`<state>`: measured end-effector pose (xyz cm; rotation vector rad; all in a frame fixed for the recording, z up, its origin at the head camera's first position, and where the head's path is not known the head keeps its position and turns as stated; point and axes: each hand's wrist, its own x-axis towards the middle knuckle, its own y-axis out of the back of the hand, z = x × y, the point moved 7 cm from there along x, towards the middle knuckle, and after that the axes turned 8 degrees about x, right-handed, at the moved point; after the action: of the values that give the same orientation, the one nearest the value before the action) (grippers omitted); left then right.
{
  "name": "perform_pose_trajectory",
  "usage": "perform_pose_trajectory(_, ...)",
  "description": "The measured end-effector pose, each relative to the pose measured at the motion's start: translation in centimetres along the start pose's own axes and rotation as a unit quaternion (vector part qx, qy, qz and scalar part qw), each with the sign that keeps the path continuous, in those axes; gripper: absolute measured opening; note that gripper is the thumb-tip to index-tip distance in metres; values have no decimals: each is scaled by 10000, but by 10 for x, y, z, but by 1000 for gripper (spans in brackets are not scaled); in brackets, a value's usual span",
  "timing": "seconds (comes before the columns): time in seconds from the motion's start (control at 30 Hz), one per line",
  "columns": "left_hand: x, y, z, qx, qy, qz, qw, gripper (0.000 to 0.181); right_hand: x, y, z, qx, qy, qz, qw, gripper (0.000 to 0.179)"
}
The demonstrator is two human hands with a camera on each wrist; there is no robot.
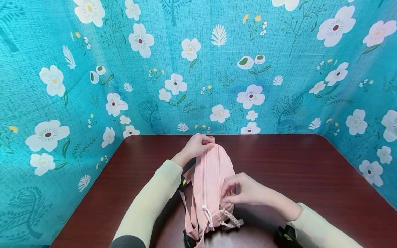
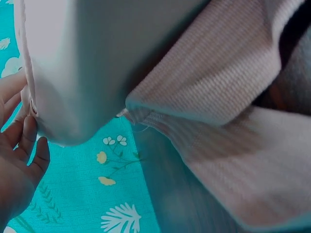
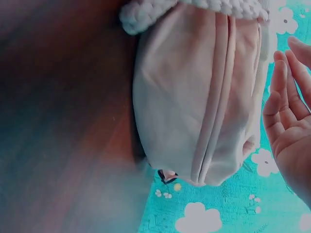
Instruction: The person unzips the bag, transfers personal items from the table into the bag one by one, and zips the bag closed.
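A pink sling bag [image 1: 211, 175] lies lengthwise on the table, its top end away from me. My left hand [image 1: 196, 146] pinches the bag at that far end; in the left wrist view its fingers [image 2: 26, 138] are at the bag's seamed edge. My right hand [image 1: 245, 189] hovers over the bag's lower right side with fingers loosely curled, close to a zipper with a braided cord pull [image 1: 231, 217]. In the right wrist view this hand [image 3: 294, 111] shows nothing between thumb and fingers. A second cord pull [image 1: 209, 217] hangs from the middle zipper.
Pink webbing straps [image 1: 190, 215] trail along the bag's left side, with a black buckle [image 1: 188, 239] near the front. The dark reddish-brown table [image 1: 288, 165] ends against a turquoise floral cloth [image 1: 198, 69] at the back and sides.
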<state>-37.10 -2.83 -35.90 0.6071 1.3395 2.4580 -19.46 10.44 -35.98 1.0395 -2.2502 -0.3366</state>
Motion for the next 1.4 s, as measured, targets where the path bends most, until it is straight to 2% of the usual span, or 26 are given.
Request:
perform_pose_trajectory(0.2, -12, 9, -2, -172, -293, 136, 9993, 24, 6, 23, 5, -339, -218, 374, 9985, 12)
perform_pose_trajectory(0.37, -36, 24, 6, -239, -715, 341, 9966, 20, 7, 53, 16, -625, -598, 852, 9926, 11)
perform_pose_trajectory(0.5, -61, 31, 12, -421, -1116, 396, 9921, 18, 7, 76, 32, -789, -1027, 1218, 9841, 10)
perform_pose_trajectory(0.63, -86, 29, 19, -648, -1457, 343, 9866, 16, 9, 96, 44, -996, -1443, 1584, 9717, 11)
perform_pose_trajectory(0.77, -111, 25, 26, -1004, -1637, 331, 9808, 13, 18, 105, 31, -1236, -1669, 1823, 9611, 11)
perform_pose_trajectory(0.8, -118, 27, 31, -1087, -1633, 305, 9801, 12, 19, 108, 33, -1267, -1687, 1867, 9595, 12)
perform_pose_trajectory(0.87, -130, 25, 34, -1185, -1579, 250, 9800, 11, 21, 113, 39, -1313, -1688, 1924, 9577, 13)
perform_pose_trajectory(1.0, -151, 18, 39, -1288, -1447, 25, 9811, 9, 21, 123, 70, -1412, -1638, 2028, 9551, 21)
perform_pose_trajectory(1.1, -163, 11, 37, -1359, -1568, -118, 9782, 10, 24, 124, 75, -1431, -1628, 2043, 9546, 27)
perform_pose_trajectory(1.27, -178, 5, 41, -1273, -1857, -272, 9740, 15, 28, 122, 86, -1365, -1666, 1952, 9568, 37)
perform_pose_trajectory(1.4, -184, -1, 45, -1154, -1824, -546, 9749, 18, 30, 121, 96, -1298, -1833, 1908, 9556, 42)
